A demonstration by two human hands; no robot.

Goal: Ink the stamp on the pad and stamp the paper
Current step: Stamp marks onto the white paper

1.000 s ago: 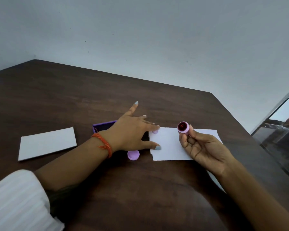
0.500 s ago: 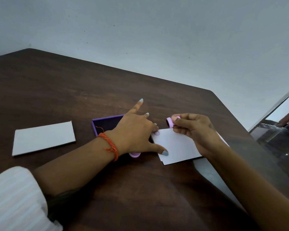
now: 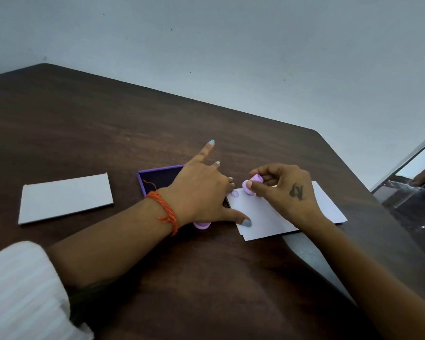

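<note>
My right hand (image 3: 284,190) grips a small pink round stamp (image 3: 252,184), tilted, its face close to the top left corner of the white paper (image 3: 263,217). A faint purple stamp mark (image 3: 234,194) shows on the paper just left of the stamp. My left hand (image 3: 201,192) lies flat with fingers spread, thumb pressing the paper's left edge, index finger pointing away. It covers most of the purple ink pad (image 3: 155,179), which lies open just left of the paper.
A pink cap (image 3: 201,225) peeks out under my left wrist. A white card (image 3: 65,198) lies to the left on the dark wooden table (image 3: 84,133). The table's right edge drops off near a window frame (image 3: 410,165).
My right hand turned the stamp from face-up to face-down and brought it to the paper's top left corner. A purple mark now shows on the paper. The left hand stayed put.
</note>
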